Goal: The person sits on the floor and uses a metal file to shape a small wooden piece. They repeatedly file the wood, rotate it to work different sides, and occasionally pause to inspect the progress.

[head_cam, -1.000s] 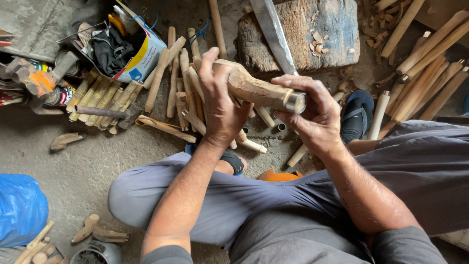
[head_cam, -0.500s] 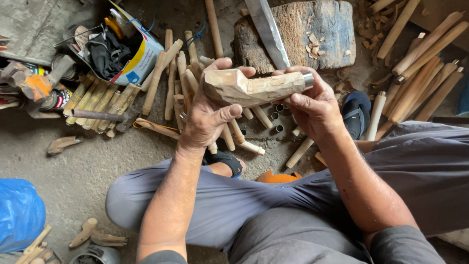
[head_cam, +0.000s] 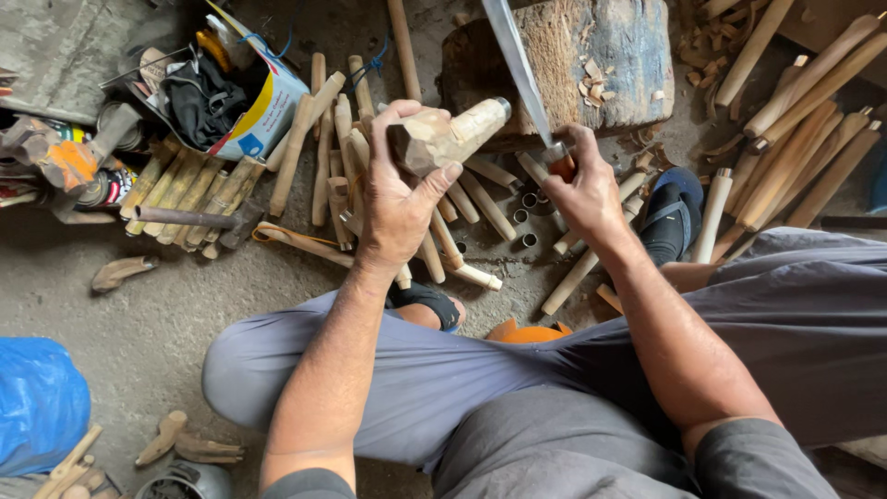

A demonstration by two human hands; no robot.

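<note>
Carved wooden handle blank gripped in left hand, held above wooden sticks on floor. Long blade grasped at handle by closed right hand, laid across chopping stump.

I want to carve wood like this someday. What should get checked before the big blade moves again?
1. Left hand grips the carved wooden piece firmly: ok, fingers wrapped around it.
2. Right hand holds the blade's handle: ok, closed on it.
3. Long blade clear of the left hand's fingers: ok, there is a gap between them.
4. Chopping block free to rest work on: ok, only chips lie on top.
5. Sandalled foot away from the blade: ok, it is lower and to the side.
6. Blade sharpness: cannot tell.
</note>
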